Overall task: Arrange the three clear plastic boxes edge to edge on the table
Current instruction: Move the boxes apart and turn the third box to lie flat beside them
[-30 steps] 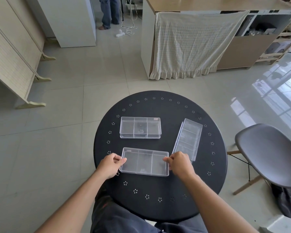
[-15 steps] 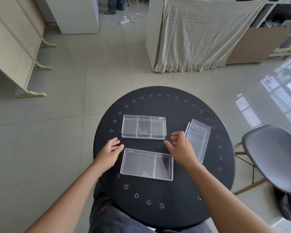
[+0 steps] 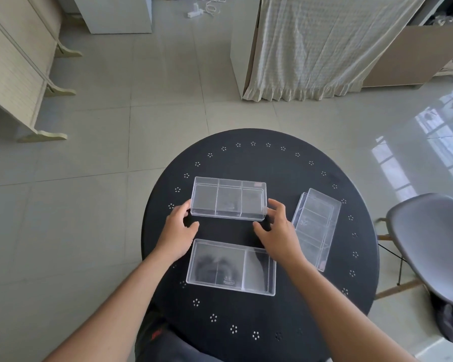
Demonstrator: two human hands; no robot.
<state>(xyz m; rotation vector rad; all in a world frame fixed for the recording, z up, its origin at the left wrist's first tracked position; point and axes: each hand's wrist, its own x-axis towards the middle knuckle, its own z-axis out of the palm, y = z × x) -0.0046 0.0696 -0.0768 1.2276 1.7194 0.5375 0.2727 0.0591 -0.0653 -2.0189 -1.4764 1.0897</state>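
Note:
Three clear plastic boxes lie apart on the round black table (image 3: 256,163). The far box (image 3: 228,198) lies crosswise at the table's middle. The near box (image 3: 231,267) lies crosswise close to me, with a dark gap between the two. The right box (image 3: 315,227) lies lengthwise and tilted at the right. My left hand (image 3: 179,232) is at the far box's left end, fingertips against its corner, thumb spread below. My right hand (image 3: 276,231) is at its right end, fingers apart and touching that end. Neither hand closes around the box.
A grey chair (image 3: 429,244) stands just right of the table. A cloth-draped counter (image 3: 311,45) is beyond the table, and slatted wooden furniture (image 3: 13,71) is at the far left. Tiled floor surrounds the table.
Both hands let go of the near box and moved forward to the two ends of the far box. The view has tilted down and closer to the table.

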